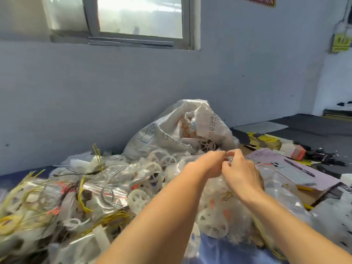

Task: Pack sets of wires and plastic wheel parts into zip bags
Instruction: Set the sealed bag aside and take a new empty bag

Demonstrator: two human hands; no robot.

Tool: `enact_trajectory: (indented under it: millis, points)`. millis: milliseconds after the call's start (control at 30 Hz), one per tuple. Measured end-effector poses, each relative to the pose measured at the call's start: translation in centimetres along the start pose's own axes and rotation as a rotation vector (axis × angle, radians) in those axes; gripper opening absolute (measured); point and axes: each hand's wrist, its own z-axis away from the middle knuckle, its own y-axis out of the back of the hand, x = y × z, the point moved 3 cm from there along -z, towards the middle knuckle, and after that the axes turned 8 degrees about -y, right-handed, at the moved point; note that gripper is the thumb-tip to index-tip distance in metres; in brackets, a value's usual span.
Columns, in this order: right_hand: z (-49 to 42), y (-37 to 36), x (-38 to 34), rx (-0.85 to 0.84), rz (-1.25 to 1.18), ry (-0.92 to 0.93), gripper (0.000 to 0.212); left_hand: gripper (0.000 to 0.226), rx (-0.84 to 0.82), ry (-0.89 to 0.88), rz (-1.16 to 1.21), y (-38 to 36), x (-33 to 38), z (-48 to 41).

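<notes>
Zip bag (215, 193) of clear plastic sits in the near middle of the scene, between my forearms, with its top edge up at my fingertips. My left hand (205, 162) comes in from the near left with its fingers curled, and they pinch the bag's top. My right hand (240, 172) meets it from the right, thumb and fingers pressed together on the same edge, so the two hands touch there. The edge itself is blurred, and I cannot tell whether the seal is closed.

Inside the bag I see a white plastic wheel (212, 223) low down and a small coil of yellow wire (225, 196) above it. The bag's bottom lies on a blue surface (215, 248).

To the left lies a heap of filled bags (95, 189) with red seal strips, yellow wires and wheels. Loose white wheels (162, 161) lie just beyond my left hand. Far behind them a white woven sack (182, 126) slumps against the wall, with more wheels at its mouth. To the right a phone (285, 168) and a pen (299, 167) lie on lilac paper (320, 178), with a small white and orange box (293, 151) beyond.
</notes>
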Motion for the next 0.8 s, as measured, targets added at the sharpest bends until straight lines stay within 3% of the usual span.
enact_trajectory:
  millis: [167, 333, 467, 600, 700, 800]
  points:
    - [7.6, -1.4, -8.3, -0.074, -0.253, 0.173, 0.026, 0.024, 0.121, 0.012, -0.062, 7.8, -3.3, 12.0]
    - [19.3, -6.5, -17.0, -0.284, -0.328, 0.408, 0.03, 0.022, 0.105, 0.302, -0.137, 12.5, -9.0, 29.2]
    - [28.9, -10.1, -21.4, -0.416, -0.33, 0.522, 0.028, 0.026, -0.015, 0.556, -0.131, 14.6, -11.8, 44.8]
    - [36.0, -12.6, -23.3, -0.547, -0.344, 0.555, 0.028, 0.028, -0.028, 0.829, -0.111, 14.4, -13.5, 58.3]
    - [39.3, -13.8, -23.9, -0.598, -0.34, 0.568, 0.028, 0.029, -0.007, 0.928, -0.073, 11.9, -13.7, 64.6]
    - [41.0, -14.8, -23.8, -0.641, -0.326, 0.547, 0.031, 0.059, 0.001, 0.925, -0.042, 8.5, -13.1, 67.6]
